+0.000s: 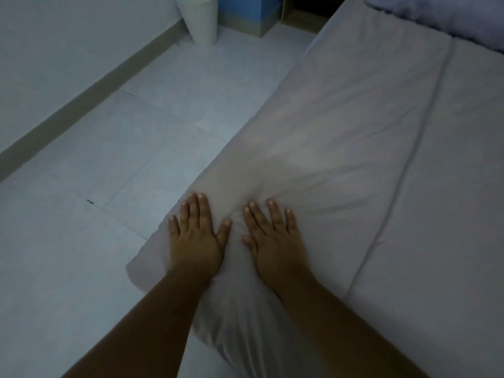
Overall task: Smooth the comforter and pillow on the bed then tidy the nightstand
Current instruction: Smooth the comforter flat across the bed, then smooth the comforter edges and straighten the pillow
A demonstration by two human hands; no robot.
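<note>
A white comforter (341, 126) covers the bed and hangs over its left side toward the floor. Both my hands lie flat on it near the bed's left edge, palms down, fingers spread. My left hand (195, 236) rests right at the edge where the fabric drops off. My right hand (272, 236) sits beside it, a small gap between the thumbs, with fine wrinkles fanning out from under it. A pale bluish pillow (447, 15) lies at the top right corner of the bed, partly cut off by the frame.
A light tiled floor (131, 137) runs along the bed's left side. A white conical bin (200, 20) stands against the wall at the top. Next to it is a blue and wood-toned piece of furniture (251, 12), only its base visible.
</note>
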